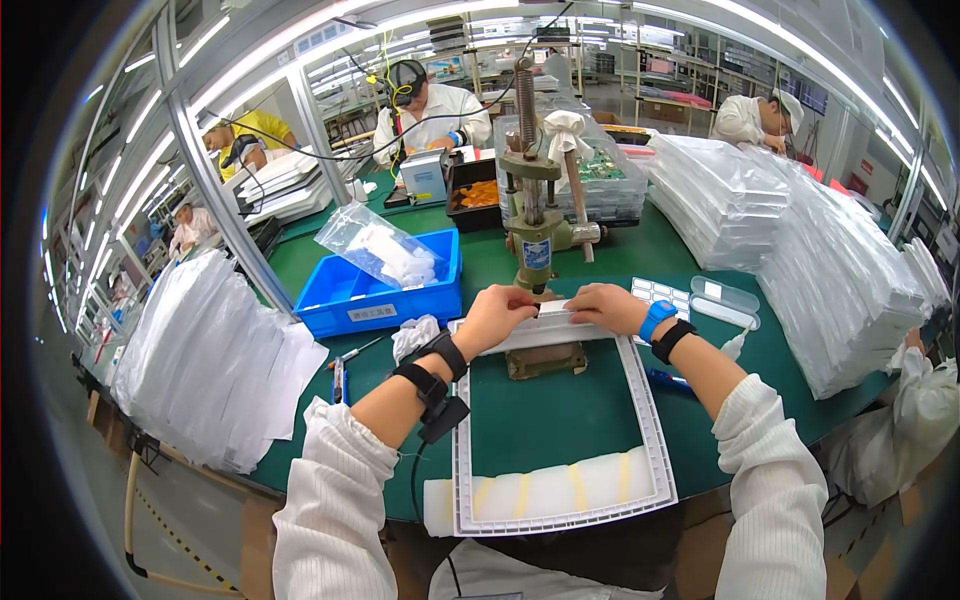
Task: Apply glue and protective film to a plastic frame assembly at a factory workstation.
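A white plastic frame (pixel 648 425) lies in front of me, its far bar resting over the base (pixel 546 362) of a green hand press (pixel 528 235). My left hand (pixel 497 318) is closed at the middle of that far bar, with a small dark spot at its fingertips that I cannot make out. My right hand (pixel 612 308) has its fingers bent down onto the same bar, a little to the right. Both hands are just below the press head. Under the near side of the frame is a white foam pad (pixel 550 487) with yellowish strips.
To the left stand a blue divided bin (pixel 385 308) holding a bagged white item, and a stack of white sheets (pixel 215 365). Wrapped stacks (pixel 840 270) fill the right. A screwdriver (pixel 358 352), cutters (pixel 340 382) and a label sheet (pixel 660 297) lie nearby. Co-workers sit beyond.
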Tool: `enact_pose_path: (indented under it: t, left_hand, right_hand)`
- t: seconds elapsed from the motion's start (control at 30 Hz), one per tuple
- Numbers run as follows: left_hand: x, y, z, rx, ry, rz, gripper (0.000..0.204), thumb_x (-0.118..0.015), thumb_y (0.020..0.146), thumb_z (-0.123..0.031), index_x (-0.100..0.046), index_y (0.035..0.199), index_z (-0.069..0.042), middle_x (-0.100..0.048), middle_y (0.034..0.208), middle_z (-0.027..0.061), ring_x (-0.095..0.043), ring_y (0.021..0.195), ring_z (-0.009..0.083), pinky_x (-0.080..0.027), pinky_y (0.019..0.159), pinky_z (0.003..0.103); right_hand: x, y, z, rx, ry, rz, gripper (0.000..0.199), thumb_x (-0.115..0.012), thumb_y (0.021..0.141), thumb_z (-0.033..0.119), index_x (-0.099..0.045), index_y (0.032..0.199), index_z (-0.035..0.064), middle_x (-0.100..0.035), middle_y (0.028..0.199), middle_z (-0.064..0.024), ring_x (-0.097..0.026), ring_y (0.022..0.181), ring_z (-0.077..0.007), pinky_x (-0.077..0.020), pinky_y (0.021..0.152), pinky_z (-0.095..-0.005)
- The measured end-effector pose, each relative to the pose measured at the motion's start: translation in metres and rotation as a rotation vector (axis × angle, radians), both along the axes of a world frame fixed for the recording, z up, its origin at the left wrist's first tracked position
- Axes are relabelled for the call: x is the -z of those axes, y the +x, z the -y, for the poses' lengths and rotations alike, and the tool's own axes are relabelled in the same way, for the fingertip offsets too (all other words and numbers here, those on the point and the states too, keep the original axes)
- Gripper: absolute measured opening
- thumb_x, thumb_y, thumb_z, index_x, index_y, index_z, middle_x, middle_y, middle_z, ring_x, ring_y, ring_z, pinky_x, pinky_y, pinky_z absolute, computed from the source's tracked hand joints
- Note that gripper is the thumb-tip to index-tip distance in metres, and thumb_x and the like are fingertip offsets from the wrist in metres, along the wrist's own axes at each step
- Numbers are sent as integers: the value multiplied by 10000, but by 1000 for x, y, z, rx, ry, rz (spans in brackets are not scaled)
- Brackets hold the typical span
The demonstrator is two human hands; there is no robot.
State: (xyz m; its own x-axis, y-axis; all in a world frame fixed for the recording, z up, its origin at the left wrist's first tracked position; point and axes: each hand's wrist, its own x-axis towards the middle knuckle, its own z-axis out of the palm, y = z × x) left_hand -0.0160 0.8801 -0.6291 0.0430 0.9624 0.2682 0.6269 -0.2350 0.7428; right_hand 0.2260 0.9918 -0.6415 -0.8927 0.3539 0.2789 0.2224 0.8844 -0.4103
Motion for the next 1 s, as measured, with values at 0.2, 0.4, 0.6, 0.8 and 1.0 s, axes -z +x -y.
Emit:
enact_pose_path:
  t: [0.2,0.4,0.6,0.8,1.0]
  left_hand:
    - [8,4,-12,-72,-44,77,249,-733,871,-151,-727,1001,61,-740,877,128,-683,825,158,-539,771,312]
    - [12,4,-11,-58,-10,66,256,-742,869,-162,-732,997,60,-745,878,133,-676,799,166,-535,755,311]
    - [20,5,-13,-56,79,12,220,-757,831,-160,-751,961,17,-734,896,155,-693,789,239,-540,731,342]
    - [26,-3,-1,-102,136,-47,188,-762,827,-168,-756,927,-9,-706,869,117,-657,752,223,-515,685,347]
    - [31,10,-6,-77,153,10,204,-767,817,-170,-749,921,4,-685,858,109,-650,737,210,-512,678,336]
  right_hand:
    - [0,3,-2,29,38,23,299,-643,948,282,-714,1133,58,-659,994,-113,-603,1020,-319,-492,889,-422]
    - [-4,1,-1,53,31,67,323,-630,958,321,-714,1156,81,-653,981,-103,-601,1035,-315,-495,893,-417]
    - [-60,26,-18,236,16,313,297,-606,852,181,-752,1105,125,-729,967,-90,-678,948,-319,-549,854,-418]
    - [-184,-42,-65,435,-290,-817,399,-545,963,368,-675,1172,54,-718,1002,-165,-682,888,-336,-526,847,-363]
    - [-224,-110,-126,605,68,-556,436,-569,940,436,-708,1167,90,-703,1155,-192,-657,1084,-347,-503,938,-385]
